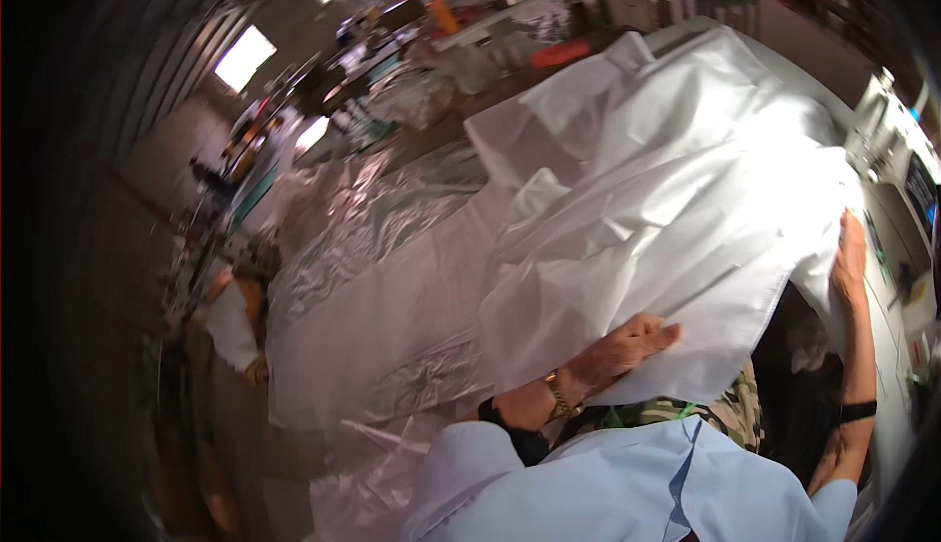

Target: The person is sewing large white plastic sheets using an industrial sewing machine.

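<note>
A large sheet of thin white fabric (637, 228) lies in loose folds over the table before me and hangs down toward my lap. My left hand (627, 348) is closed on its near part, fingers curled and thumb on top of the cloth. Farther right, my right hand (851, 256) grips the fabric's right side, close to a white sewing machine (890, 125). Bright light falls on the cloth beside the machine and washes out its detail. The fingertips of my right hand are partly hidden by the fabric.
More pale fabric and shiny plastic sheeting (382, 199) spread to the left. The white tabletop edge (887, 346) runs along my right side, with a dark gap beside my lap. Cluttered work tables, an orange-red item (561, 53) and bright windows (245, 58) stand farther back.
</note>
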Action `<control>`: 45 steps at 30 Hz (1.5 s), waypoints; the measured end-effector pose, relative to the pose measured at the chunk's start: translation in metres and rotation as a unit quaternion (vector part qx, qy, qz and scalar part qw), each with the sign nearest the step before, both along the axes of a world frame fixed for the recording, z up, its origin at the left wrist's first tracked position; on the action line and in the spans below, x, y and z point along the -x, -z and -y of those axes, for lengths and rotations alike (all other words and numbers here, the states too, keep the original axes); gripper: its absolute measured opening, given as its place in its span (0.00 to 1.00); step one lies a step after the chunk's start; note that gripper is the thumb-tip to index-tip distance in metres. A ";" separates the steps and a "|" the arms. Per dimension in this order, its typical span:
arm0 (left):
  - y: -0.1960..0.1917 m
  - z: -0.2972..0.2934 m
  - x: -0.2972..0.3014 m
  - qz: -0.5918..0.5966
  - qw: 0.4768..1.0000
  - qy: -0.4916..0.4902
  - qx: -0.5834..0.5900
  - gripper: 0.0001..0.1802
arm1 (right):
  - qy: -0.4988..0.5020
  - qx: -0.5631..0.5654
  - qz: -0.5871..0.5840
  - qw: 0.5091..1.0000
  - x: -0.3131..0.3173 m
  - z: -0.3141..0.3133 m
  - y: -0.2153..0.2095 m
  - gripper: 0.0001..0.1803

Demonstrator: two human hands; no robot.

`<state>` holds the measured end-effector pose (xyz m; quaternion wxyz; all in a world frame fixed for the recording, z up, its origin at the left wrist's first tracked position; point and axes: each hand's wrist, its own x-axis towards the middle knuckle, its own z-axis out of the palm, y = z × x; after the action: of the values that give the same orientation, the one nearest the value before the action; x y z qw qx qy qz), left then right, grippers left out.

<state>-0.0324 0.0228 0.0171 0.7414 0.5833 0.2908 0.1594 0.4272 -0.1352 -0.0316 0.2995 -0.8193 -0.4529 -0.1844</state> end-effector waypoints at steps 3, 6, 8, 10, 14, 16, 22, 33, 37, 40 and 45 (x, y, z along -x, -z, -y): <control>0.011 -0.012 -0.002 0.074 0.976 0.158 0.129 0.23 | 0.030 0.027 -0.022 0.999 0.019 -0.012 -0.018 0.25; 0.069 -0.019 0.004 -0.054 0.976 0.132 -0.163 0.25 | -0.009 0.041 -0.037 0.998 0.016 -0.026 -0.017 0.26; 0.074 -0.008 0.008 -0.053 0.975 0.126 -0.175 0.26 | -0.007 0.049 -0.029 0.998 0.010 -0.024 -0.018 0.27; 0.075 -0.006 0.005 -0.083 0.971 0.142 -0.174 0.26 | -0.005 0.046 -0.021 0.999 0.000 -0.019 -0.007 0.27; 0.085 0.000 0.006 -0.051 0.974 0.128 -0.180 0.26 | -0.018 0.021 0.018 0.999 -0.014 -0.013 0.006 0.27; 0.084 0.002 0.010 -0.070 0.970 0.123 -0.195 0.25 | -0.039 0.013 0.067 0.997 -0.020 -0.010 0.012 0.24; 0.089 0.003 0.015 -0.085 0.971 0.092 -0.205 0.25 | -0.125 -0.115 -0.157 0.973 -0.007 -0.017 0.005 0.21; 0.058 -0.004 0.048 0.196 0.960 -0.047 -0.194 0.31 | -0.061 -0.118 -0.271 0.953 0.021 0.019 0.008 0.27; 0.020 -0.025 0.036 0.050 0.972 -0.115 0.197 0.27 | -0.117 -0.112 -0.424 0.891 0.107 -0.005 -0.061 0.24; 0.000 -0.025 0.027 0.108 0.965 -0.037 0.235 0.19 | -0.119 -0.152 -0.454 0.870 0.130 0.005 -0.069 0.17; -0.009 -0.020 0.022 0.113 0.950 -0.085 0.279 0.17 | -0.100 -0.216 -0.544 0.805 0.159 0.003 -0.042 0.19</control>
<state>-0.0539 0.0431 0.0263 0.8863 0.3045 0.2863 0.1995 0.2677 -0.1381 0.0105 0.6829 -0.6497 -0.2432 0.2290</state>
